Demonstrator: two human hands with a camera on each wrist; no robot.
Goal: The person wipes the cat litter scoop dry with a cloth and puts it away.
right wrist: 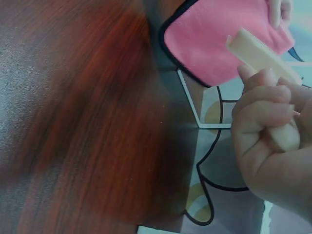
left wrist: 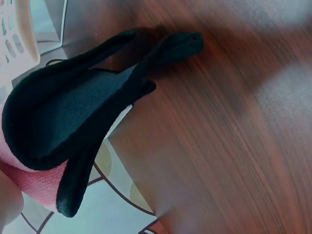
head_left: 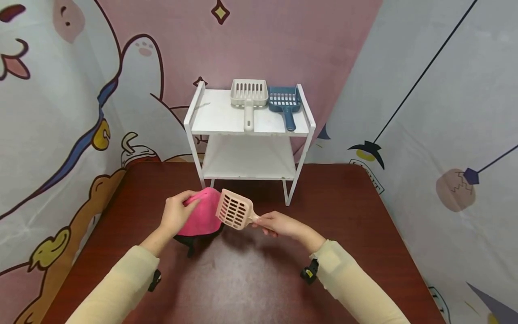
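Observation:
My left hand [head_left: 176,211] pinches the top of a pink fleece piece with black edging [head_left: 202,216]; it hangs above the table. In the left wrist view the dark inside of the fleece piece [left wrist: 73,112] shows, with black bands sticking out from it. My right hand [head_left: 279,223] grips the handle of a beige litter scoop [head_left: 236,210], whose slotted head is held tilted up right beside the pink fabric. The right wrist view has the fingers curled round the scoop's handle [right wrist: 282,136], with the pink fleece behind.
A white two-tier rack [head_left: 248,173] stands at the back of the dark red-brown table [head_left: 344,270]. On its upper shelf lie a cream litter scoop [head_left: 248,101] and a blue litter scoop [head_left: 285,101]. Walls with cartoon prints [head_left: 259,40] enclose the table.

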